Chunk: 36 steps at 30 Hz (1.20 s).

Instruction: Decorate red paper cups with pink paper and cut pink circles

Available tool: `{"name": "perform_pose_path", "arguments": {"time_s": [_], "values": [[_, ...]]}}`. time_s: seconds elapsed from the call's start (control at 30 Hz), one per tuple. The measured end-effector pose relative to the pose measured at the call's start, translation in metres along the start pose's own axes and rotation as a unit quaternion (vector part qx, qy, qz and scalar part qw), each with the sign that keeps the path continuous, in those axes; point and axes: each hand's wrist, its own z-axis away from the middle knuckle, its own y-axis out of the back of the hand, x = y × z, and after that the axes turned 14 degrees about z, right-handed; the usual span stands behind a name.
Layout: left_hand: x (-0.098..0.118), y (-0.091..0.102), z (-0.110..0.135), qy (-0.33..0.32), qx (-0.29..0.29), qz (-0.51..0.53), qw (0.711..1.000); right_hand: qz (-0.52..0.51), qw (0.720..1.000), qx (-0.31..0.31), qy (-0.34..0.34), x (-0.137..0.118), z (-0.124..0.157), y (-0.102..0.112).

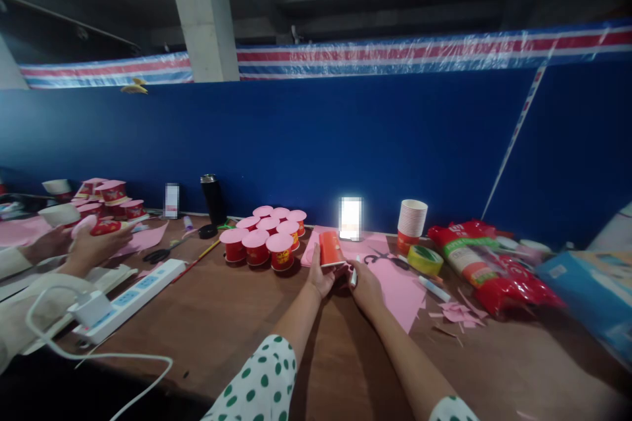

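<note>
Right in front of the lit-up phone (351, 218), on the wearer's side of it, a red cup (330, 248) is tipped over in the left hand (322, 279), its white-edged end angled toward the wearer. That left grip is pretty snug: thumb and fingers wrap the cup low on its left side, so most of the red wall sticks out past the hand, toward the phone. Also on the wearer's side of the phone, the right hand (368, 286) has a small white tube (353, 274) pinched in its fingers, close by the cup's lower right edge. Honestly can't tell if the tube touches the cup, it's too small and the fingers are in the way.

Left of the phone you get nine cups with pink tops (255, 240) bunched together, then a black bottle (212, 200), and way further left a co-worker's hand (87, 253) plus a white power strip (141, 296). A pink sheet (395, 296) spreads out around the phone's base. Just right of the phone sit some scissors (399, 263), then a stack of paper cups (413, 218), yellow tape (425, 260) and, well to the right, shiny red packaging (494, 276).
</note>
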Motion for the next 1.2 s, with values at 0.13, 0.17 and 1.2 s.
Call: {"name": "perform_pose_path", "arguments": {"time_s": [0.13,0.17,1.2], "values": [[0.001,0.0,0.001,0.006,-0.008,0.003,1.0,0.005,1.0,0.002,0.007,0.002,0.001,-0.002],[0.002,0.001,0.001,0.007,-0.012,0.001,1.0,0.005,1.0,0.002,0.011,0.002,0.001,-0.002],[0.005,-0.006,0.008,0.027,-0.015,0.006,0.999,0.008,0.999,0.018,0.033,0.003,0.004,0.008]]}}
